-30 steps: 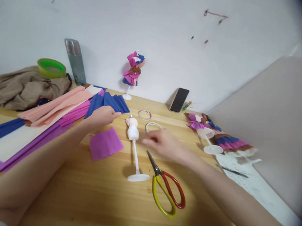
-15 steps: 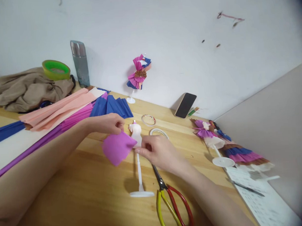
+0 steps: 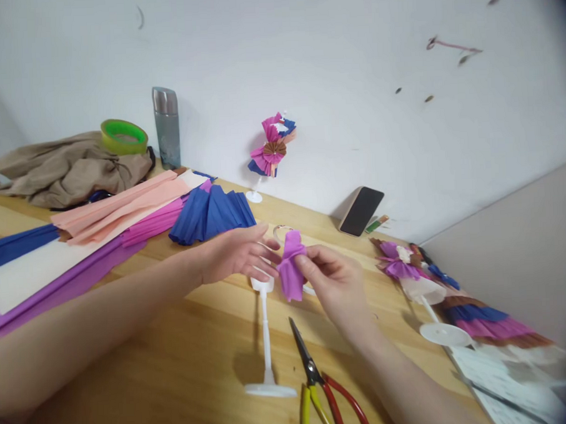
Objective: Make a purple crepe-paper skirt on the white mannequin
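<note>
Between the thumb and fingers of my right hand (image 3: 335, 281) is a small piece of purple crepe paper (image 3: 292, 268), creased across its middle. My left hand (image 3: 242, 254) is open just to its left, fingers spread, the fingertips close to the paper's edge. Behind the left hand stands a small white dress-form stand (image 3: 266, 338); its upper body is mostly hidden by that hand, while the pole and round base show. Scissors (image 3: 312, 373) with one yellow and one red handle lie on the table below my right hand.
Peach, blue, white and purple paper sheets (image 3: 123, 206) cover the left. A bottle (image 3: 167, 129), a tape roll (image 3: 124, 137), a decorated figure (image 3: 271, 147) and a phone (image 3: 362, 210) stand by the wall. Paper-dressed stands (image 3: 443, 333) occupy the right.
The purple paper has passed from my left hand to my right and is now creased. My left hand has opened; my right hand has left the dress form. The view has shifted slightly.
</note>
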`<state>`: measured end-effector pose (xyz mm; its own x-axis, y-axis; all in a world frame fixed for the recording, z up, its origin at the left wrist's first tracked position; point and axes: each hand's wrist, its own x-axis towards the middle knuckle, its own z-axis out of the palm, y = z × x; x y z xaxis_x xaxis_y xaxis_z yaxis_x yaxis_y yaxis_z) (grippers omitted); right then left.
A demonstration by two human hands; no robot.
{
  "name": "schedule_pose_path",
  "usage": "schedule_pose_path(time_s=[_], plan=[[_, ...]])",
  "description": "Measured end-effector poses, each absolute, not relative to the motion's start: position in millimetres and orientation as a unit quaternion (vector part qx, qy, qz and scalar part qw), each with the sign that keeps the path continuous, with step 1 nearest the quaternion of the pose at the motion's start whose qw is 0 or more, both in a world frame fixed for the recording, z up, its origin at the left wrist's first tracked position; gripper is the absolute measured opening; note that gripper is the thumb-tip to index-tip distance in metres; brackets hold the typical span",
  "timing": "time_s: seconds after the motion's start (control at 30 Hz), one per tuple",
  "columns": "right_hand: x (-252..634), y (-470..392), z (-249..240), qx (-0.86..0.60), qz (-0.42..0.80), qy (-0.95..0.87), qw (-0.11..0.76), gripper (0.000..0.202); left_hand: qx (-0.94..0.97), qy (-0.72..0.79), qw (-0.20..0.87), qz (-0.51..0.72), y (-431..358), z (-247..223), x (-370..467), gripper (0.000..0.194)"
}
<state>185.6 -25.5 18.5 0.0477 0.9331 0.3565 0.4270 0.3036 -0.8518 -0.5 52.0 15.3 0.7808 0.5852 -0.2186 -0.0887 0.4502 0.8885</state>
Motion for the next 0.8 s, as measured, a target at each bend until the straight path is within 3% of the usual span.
schedule_pose_path(time_s=[0.1, 0.23, 0.4, 0.57, 0.7, 0.8], plan=[[187, -20, 16, -0.516, 0.388, -0.562, 0.517, 0.03, 0.523, 0.234, 0.791, 0.217, 38, 15, 6, 0.048], [186, -17, 8, -0.483, 0.501, -0.511, 0.505, 0.033, 0.54, 0.276, 0.76, 0.233, 24, 12, 13, 0.029], [192, -12, 13, -0.498, 0.475, -0.469, 0.553, 0.032, 0.455, 0.374, 0.761, 0.271, 30, 8, 12, 0.018], [195, -3, 14, -0.517, 0.461, -0.398, 0.602, 0.043, 0.414, 0.388, 0.767, 0.3, 42, 6, 10, 0.03], [191, -3, 5, -0.523, 0.466, -0.442, 0.561, 0.045, 0.436, 0.351, 0.779, 0.285, 36, 11, 12, 0.053], [188, -7, 2, -0.512, 0.49, -0.514, 0.484, 0.044, 0.623, 0.377, 0.645, 0.232, 30, 21, 12, 0.037]])
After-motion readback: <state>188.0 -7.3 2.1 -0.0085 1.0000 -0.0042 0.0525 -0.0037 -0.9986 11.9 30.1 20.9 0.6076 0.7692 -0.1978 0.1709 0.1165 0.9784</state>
